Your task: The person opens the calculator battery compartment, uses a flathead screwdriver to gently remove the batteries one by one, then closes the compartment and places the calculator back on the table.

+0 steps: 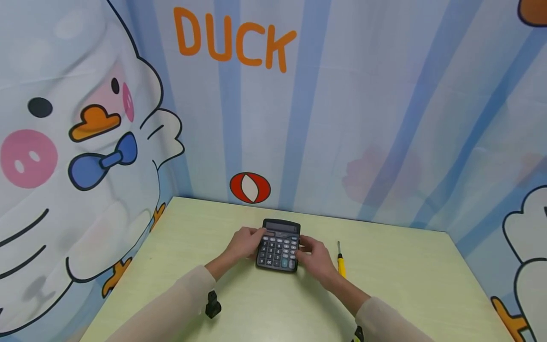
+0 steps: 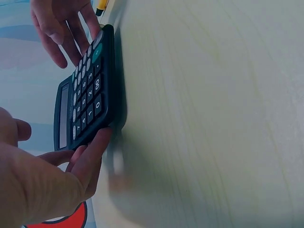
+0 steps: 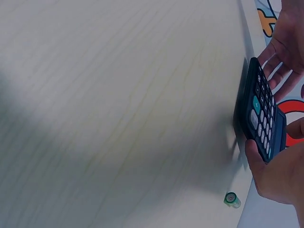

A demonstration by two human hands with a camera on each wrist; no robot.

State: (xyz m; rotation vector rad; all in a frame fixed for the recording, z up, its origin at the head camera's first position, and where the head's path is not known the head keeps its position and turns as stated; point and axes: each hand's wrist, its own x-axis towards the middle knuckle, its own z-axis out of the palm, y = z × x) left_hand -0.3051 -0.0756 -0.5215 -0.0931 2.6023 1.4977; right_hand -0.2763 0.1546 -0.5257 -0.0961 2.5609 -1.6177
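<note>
A black calculator (image 1: pixel 278 249) with a grey display and rows of dark, grey and green keys is held face up, tilted just over the table. My left hand (image 1: pixel 246 243) grips its left side, the thumb near the display. On the opposite side my right hand (image 1: pixel 316 259) holds the right edge, its thumb by the lower keys. In the left wrist view, left fingers (image 2: pixel 92 159) support the calculator's side and a shadow lies beneath it. The right thumb (image 3: pixel 255 154) presses the near edge in the right wrist view. The calculator's back is hidden.
A screwdriver (image 1: pixel 341 266) with a yellow handle lies right of my right hand. In the right wrist view, a small green battery (image 3: pixel 232 199) sits near the table edge. The pale table (image 1: pixel 205 223) ends at a blue striped duck-print curtain (image 1: pixel 265 118).
</note>
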